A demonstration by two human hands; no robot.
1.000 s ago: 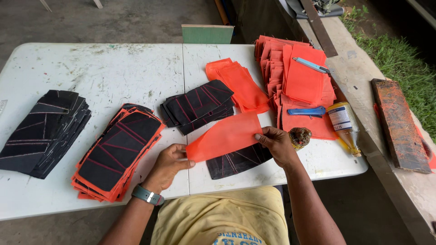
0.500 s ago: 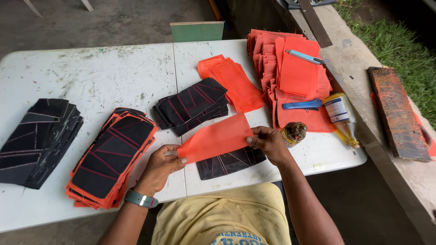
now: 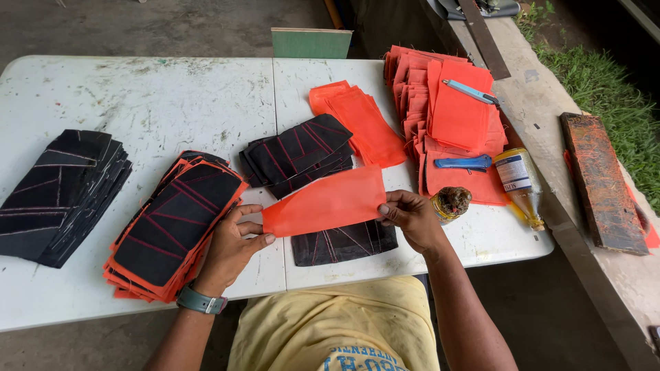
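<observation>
I hold one orange fabric piece [image 3: 326,201] stretched between both hands above the white table [image 3: 158,103]. My left hand [image 3: 230,244] pinches its left end and my right hand [image 3: 411,218] pinches its right end. Under the orange piece lies a black stitched panel [image 3: 344,244] flat on the table. Just left of my left hand sits a stack of black panels backed with orange [image 3: 175,223].
More black panels are stacked at the far left [image 3: 62,192] and in the middle [image 3: 299,154]. Orange pieces lie in piles [image 3: 357,124] [image 3: 447,110], with blue cutters [image 3: 464,163] on them. A glue bottle [image 3: 519,182] and a small jar [image 3: 450,203] stand near the right edge.
The orange piece has shifted slightly to the right and lower over the black panel, still held at both ends. The view has tilted a little.
</observation>
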